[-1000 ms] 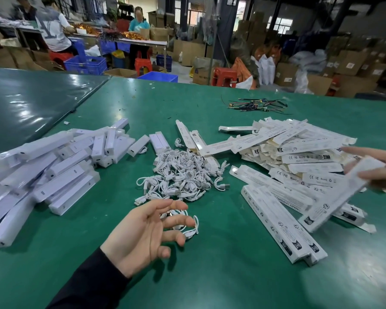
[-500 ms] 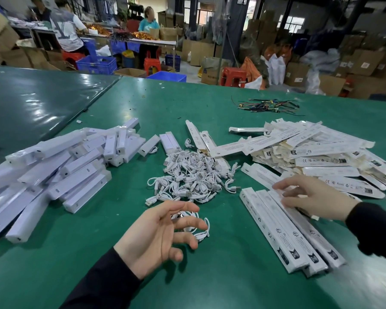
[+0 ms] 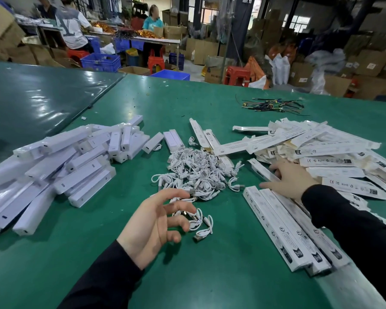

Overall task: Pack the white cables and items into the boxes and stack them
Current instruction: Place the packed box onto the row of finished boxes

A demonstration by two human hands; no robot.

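**Packing bench: cables, white units, flat cartons**

While both arms in black sleeves reach over the green table (image 3: 210, 275), the stock lies in three groups.

Item 1. Pile of white cables (image 3: 201, 172), small coiled leads, heaped at the table's centre. A few loose cables (image 3: 198, 221) lie apart from the heap on its near side, just beyond the left hand's fingertips.

Item 2. Pile of white units (image 3: 60, 166), long plastic-wrapped bars, strewn at the left, several overlapping.

Item 3. Heap of flat boxes (image 3: 321, 150), printed white cartons, at the right. Three packed boxes (image 3: 285, 230) lie side by side, touching, on the near side of that heap.

Left hand (image 3: 152, 226): palm turned up and inward, fingers loosely curled and apart, holding nothing, poised by the loose cables.

Right hand (image 3: 292, 179): laid flat with fingers spread and straight, resting on the far ends of the packed boxes and on the edge of the heap, gripping nothing.

Sundry: bundle of dark wires (image 3: 274, 105) at the far side of the table; workers, crates and cartons in the background.
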